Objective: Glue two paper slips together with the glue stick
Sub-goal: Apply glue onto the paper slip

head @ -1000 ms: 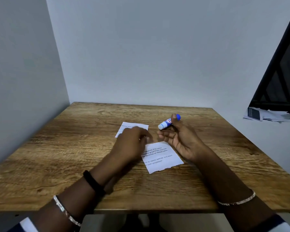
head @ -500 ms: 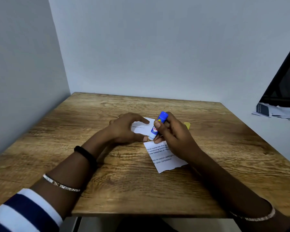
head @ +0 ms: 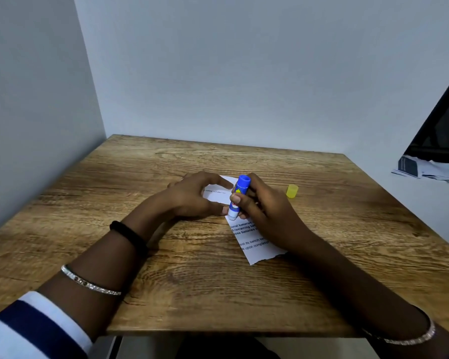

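Observation:
Two white printed paper slips lie on the wooden table (head: 166, 281). The far slip (head: 217, 194) sits under my left hand (head: 192, 196), whose forefinger and thumb arch over it and press its edges. The near slip (head: 254, 244) reaches toward me, partly covered by my right hand (head: 263, 209). That hand grips a blue and white glue stick (head: 237, 198), nearly upright with its blue base up. Its white lower end touches the paper where the two slips meet.
A small yellow cap (head: 292, 190) stands on the table to the right of my right hand. Grey walls close off the left and back. Beyond the table's right edge lie loose papers (head: 425, 168) under a dark slanted panel (head: 443, 125).
One second ago my right hand held the glue stick above the table. It has turned the stick upright and brought its end down onto the slips. My left hand spread over the far slip.

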